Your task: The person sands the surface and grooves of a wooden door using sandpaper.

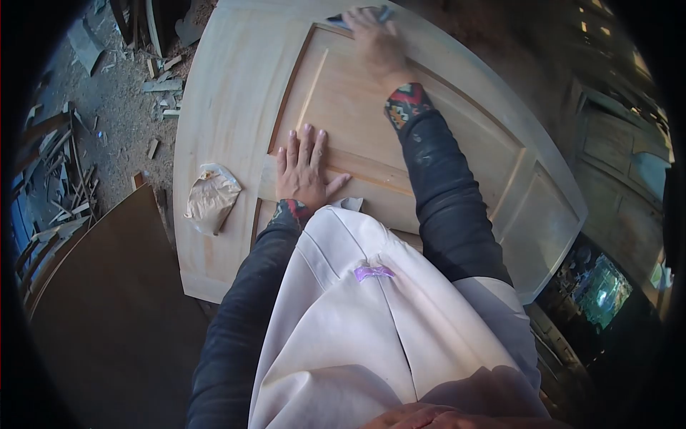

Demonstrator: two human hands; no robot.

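Note:
A pale wooden panel door lies flat in front of me, with recessed panels framed by moulding. My left hand rests on it, palm down with fingers spread, across the rail between two panels. Near the door's far edge, my right hand is blurred by motion and presses on a dark sheet of sandpaper, partly hidden under the fingers. On the door's left stile sits a crumpled brown paper piece. A small greyish scrap shows just beside my left wrist.
Wood offcuts and debris litter the ground at left. A dark brown board stands close to the door's lower left. More panelled doors lean at right, beside a dark object with a shiny greenish surface.

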